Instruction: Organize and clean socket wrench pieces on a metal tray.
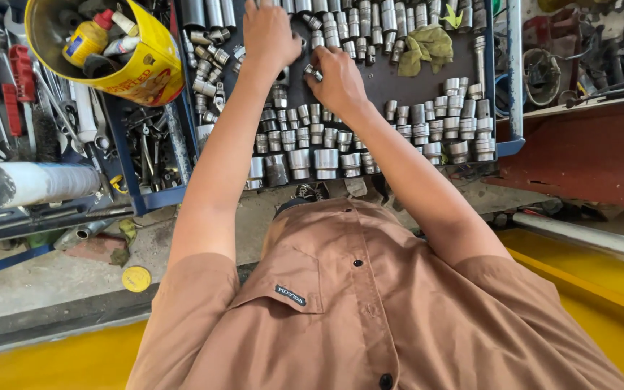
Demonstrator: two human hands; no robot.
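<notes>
Seen from the head camera, I am reaching both hands into a blue tray point(516, 79) of shiny steel sockets point(370, 137) standing in rows. My right hand point(335, 78) is pinching one small silver socket point(313, 71) between its fingertips, grip clamped on it. My left hand point(269, 35) is resting palm-down just beside it; I cannot tell its grip. A yellow tub point(149, 72) is sitting to the left.

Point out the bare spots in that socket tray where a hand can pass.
Free: dark tray floor between right hand, green rag and right-side sockets. Crowded: front socket rows, top row, and under left hand.
</notes>
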